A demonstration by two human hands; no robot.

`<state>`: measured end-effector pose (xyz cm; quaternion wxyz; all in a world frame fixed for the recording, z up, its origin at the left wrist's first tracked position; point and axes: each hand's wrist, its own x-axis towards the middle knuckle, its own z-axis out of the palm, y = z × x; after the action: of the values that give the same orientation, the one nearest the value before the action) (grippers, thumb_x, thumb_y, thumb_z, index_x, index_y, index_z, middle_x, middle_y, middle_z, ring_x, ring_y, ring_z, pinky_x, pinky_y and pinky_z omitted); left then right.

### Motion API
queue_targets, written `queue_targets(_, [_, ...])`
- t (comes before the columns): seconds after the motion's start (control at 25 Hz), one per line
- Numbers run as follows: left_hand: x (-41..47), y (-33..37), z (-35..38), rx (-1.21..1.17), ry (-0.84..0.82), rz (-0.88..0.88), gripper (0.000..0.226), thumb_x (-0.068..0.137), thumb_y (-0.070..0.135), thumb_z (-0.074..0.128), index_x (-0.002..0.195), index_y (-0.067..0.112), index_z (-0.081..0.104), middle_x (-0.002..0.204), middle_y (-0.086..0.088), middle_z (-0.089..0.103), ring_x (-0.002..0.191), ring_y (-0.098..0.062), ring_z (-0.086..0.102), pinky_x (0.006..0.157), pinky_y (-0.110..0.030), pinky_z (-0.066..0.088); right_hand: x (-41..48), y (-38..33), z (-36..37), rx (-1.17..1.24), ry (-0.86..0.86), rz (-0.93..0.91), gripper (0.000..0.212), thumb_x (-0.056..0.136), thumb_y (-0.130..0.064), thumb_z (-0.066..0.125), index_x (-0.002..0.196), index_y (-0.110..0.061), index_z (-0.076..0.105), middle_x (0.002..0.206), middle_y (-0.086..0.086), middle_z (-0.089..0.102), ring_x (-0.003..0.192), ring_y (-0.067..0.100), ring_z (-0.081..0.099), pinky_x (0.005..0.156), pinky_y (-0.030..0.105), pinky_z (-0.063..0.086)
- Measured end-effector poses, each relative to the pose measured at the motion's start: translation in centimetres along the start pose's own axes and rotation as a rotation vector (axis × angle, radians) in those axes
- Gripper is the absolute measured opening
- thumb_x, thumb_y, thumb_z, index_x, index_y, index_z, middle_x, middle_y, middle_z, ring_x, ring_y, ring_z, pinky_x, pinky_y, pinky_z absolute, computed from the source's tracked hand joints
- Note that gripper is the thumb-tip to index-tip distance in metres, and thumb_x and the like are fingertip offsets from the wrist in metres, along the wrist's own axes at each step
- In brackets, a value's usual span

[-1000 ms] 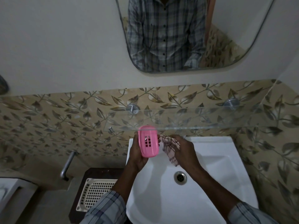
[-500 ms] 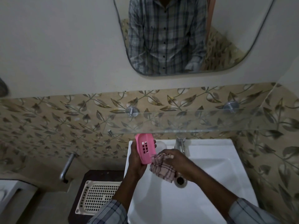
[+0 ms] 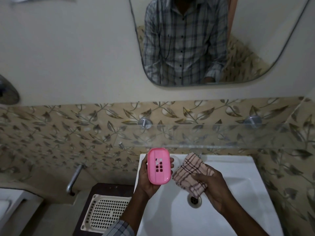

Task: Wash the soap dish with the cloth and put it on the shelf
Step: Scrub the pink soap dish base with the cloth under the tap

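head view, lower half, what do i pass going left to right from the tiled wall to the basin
metal pipe → white perforated tray → pink soap dish → checked cloth

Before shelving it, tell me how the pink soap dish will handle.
Probably stiff and light: the pink soap dish holds its shape in the left hand alone. Smooth plastic, so perhaps slippery when wet. Flat, so unlikely to roll.
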<state>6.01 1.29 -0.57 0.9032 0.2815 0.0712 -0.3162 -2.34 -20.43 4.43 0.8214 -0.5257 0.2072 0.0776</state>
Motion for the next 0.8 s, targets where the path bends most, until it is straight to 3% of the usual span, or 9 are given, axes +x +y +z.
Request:
queue_targets(0.08, [-0.3, -0.5, 0.4, -0.005, 0.003, -0.012, 0.092, 0.057, 0.047, 0.091, 0.130, -0.002, 0.062, 0.119, -0.028, 0.067, 0.099, -0.038, 0.070, 0.083, -0.047, 0.060, -0.8, -0.5, 1.4, -0.098, 0.082, -0.153, 0.027, 0.085, 0.007, 0.064, 0.106, -0.009, 0.071, 0.099, 0.015, 0.077, 0.085, 0.035, 0.075, 0.070, 0.042, 0.061])
queue_targets(0.16, [-0.7, -1.2, 0.8, 0.013, 0.069, 0.002, 0.094, 0.051, 0.047, 0.094, 0.127, 0.000, 0.064, 0.116, -0.025, 0.068, 0.098, -0.037, 0.070, 0.081, -0.048, 0.060, -1.4, -0.7, 3.2, -0.210, 0.147, -0.318, 0.024, 0.088, -0.001, 0.067, 0.103, -0.019, 0.069, 0.095, 0.002, 0.078, 0.083, 0.022, 0.075, 0.064, 0.031, 0.060])
queue_targets(0.24, [-0.7, -2.4, 1.7, 0.072, 0.108, 0.010, 0.085, 0.069, 0.051, 0.082, 0.133, 0.000, 0.058, 0.125, -0.026, 0.065, 0.108, -0.038, 0.066, 0.088, -0.048, 0.058, -1.5, -0.1, 5.4, -0.466, 0.236, -0.485, 0.021, 0.089, -0.007, 0.068, 0.102, -0.023, 0.063, 0.090, -0.008, 0.076, 0.082, 0.014, 0.074, 0.063, 0.019, 0.057])
queue_targets(0.32, [-0.5, -3.8, 2.5, 0.130, 0.149, 0.025, 0.071, 0.091, 0.050, 0.054, 0.140, -0.001, 0.051, 0.137, -0.027, 0.058, 0.122, -0.038, 0.060, 0.102, -0.047, 0.051, -1.4, 1.7, 7.8, -0.702, 0.245, -0.576, 0.030, 0.090, -0.005, 0.064, 0.116, -0.020, 0.059, 0.096, -0.011, 0.070, 0.090, 0.014, 0.071, 0.070, 0.012, 0.052])
queue_targets(0.4, [-0.2, -4.2, 2.1, 0.131, 0.212, 0.033, 0.074, 0.093, 0.052, 0.044, 0.142, -0.003, 0.048, 0.135, -0.027, 0.059, 0.121, -0.037, 0.060, 0.103, -0.045, 0.051, -1.3, 3.4, 8.8, -0.770, 0.084, -0.521, 0.041, 0.090, -0.007, 0.063, 0.129, -0.018, 0.053, 0.100, -0.012, 0.066, 0.100, 0.015, 0.069, 0.077, 0.013, 0.050])
queue_targets(0.52, [-0.6, -2.2, 1.3, 0.072, 0.236, 0.004, 0.093, 0.087, 0.070, 0.039, 0.131, -0.009, 0.056, 0.121, -0.031, 0.066, 0.106, -0.038, 0.069, 0.089, -0.048, 0.059, -0.1, 2.8, 5.8, -0.775, -0.194, -0.494, 0.031, 0.084, -0.009, 0.069, 0.112, -0.022, 0.061, 0.099, -0.011, 0.075, 0.096, 0.009, 0.072, 0.079, 0.025, 0.060])
queue_targets(0.6, [-0.7, -1.3, 1.2, 0.210, 0.239, 0.037, 0.080, 0.089, 0.062, 0.049, 0.128, -0.007, 0.060, 0.121, -0.033, 0.064, 0.106, -0.040, 0.067, 0.092, -0.051, 0.056, 0.5, 0.9, 3.0, -0.689, -0.181, -0.407, 0.033, 0.083, 0.000, 0.065, 0.103, -0.027, 0.067, 0.098, -0.005, 0.077, 0.091, 0.011, 0.074, 0.078, 0.033, 0.061])
queue_targets(0.68, [-0.8, -1.3, 0.9, 0.446, 0.338, 0.131, 0.053, 0.084, 0.035, 0.069, 0.124, 0.000, 0.064, 0.115, -0.030, 0.067, 0.102, -0.039, 0.066, 0.087, -0.051, 0.056, 1.1, -0.8, 0.9, -0.501, -0.091, -0.320, 0.029, 0.088, -0.004, 0.060, 0.105, -0.024, 0.073, 0.094, 0.005, 0.079, 0.082, 0.023, 0.076, 0.069, 0.039, 0.061])
queue_targets(0.8, [-1.1, -2.0, 0.8, 0.865, 0.444, 0.269, 0.021, 0.076, 0.016, 0.072, 0.096, 0.018, 0.078, 0.092, -0.012, 0.077, 0.086, -0.025, 0.069, 0.072, -0.035, 0.055, 1.7, -1.0, -0.4, -0.419, 0.046, -0.262, 0.025, 0.097, -0.018, 0.057, 0.114, -0.029, 0.072, 0.087, 0.007, 0.079, 0.065, 0.023, 0.071, 0.053, 0.037, 0.053])
